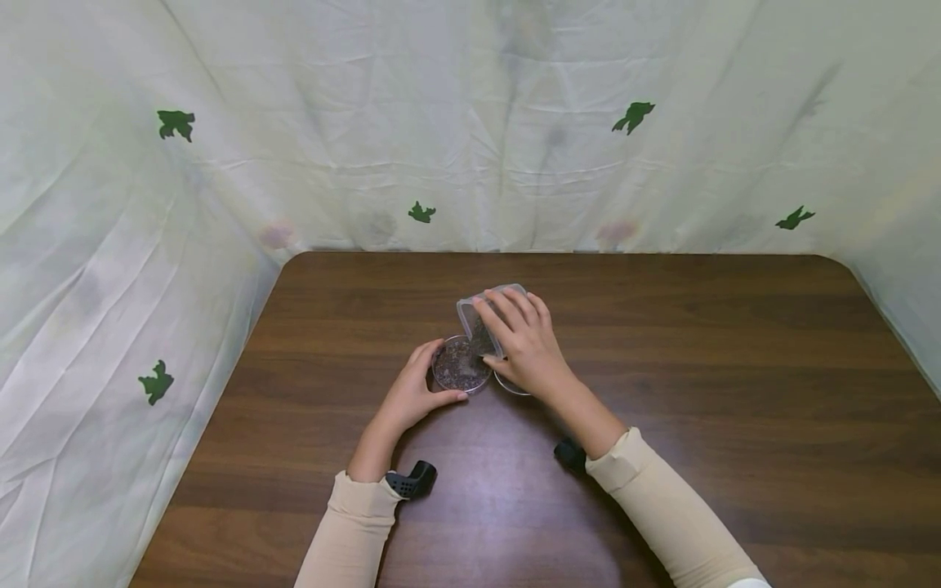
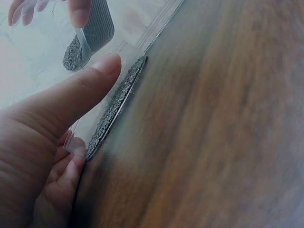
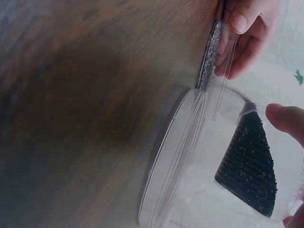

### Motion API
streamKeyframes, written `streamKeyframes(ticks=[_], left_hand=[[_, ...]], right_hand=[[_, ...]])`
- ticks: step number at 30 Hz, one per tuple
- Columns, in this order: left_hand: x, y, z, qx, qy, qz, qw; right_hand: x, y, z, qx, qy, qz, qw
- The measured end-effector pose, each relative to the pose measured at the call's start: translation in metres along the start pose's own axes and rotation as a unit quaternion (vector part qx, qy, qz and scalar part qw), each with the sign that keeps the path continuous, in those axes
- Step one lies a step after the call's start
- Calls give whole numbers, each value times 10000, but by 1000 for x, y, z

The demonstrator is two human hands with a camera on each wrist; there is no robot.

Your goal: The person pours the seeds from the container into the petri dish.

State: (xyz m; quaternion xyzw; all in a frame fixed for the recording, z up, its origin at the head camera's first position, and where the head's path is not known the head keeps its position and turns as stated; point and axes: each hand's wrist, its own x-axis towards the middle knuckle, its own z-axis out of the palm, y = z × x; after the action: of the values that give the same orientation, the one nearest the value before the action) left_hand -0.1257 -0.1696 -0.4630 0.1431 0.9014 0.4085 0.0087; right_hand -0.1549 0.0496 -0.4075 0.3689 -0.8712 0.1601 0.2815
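A clear round petri dish (image 1: pixel 457 371) lies on the table with a layer of dark grey granules in it. My left hand (image 1: pixel 404 394) grips its rim, the thumb at the near side and the fingers round the far left. Above the dish's right part, my right hand (image 1: pixel 531 347) holds a clear ribbed plastic container (image 2: pixel 99 26) tilted towards the dish. Dark granules (image 3: pixel 251 161) fill the container's lower corner and slope to its lip. Partly under the right hand sits a second clear round dish or lid (image 1: pixel 510 386), close beside the first.
The brown wooden table (image 1: pixel 735 367) spreads out on all sides. A pale cloth (image 1: pixel 470 122) with green leaf-like patches hangs behind it and along its sides. A dark wrist camera (image 1: pixel 415 480) sits on the left wrist, another (image 1: pixel 569 453) on the right.
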Motion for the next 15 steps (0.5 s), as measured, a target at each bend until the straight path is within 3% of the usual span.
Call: streamKeyframes(ticks=[15], left_hand=[[0, 2, -1, -13, 26, -5, 10000]], right_hand=[[-1, 0, 1, 42, 73, 18, 10000]])
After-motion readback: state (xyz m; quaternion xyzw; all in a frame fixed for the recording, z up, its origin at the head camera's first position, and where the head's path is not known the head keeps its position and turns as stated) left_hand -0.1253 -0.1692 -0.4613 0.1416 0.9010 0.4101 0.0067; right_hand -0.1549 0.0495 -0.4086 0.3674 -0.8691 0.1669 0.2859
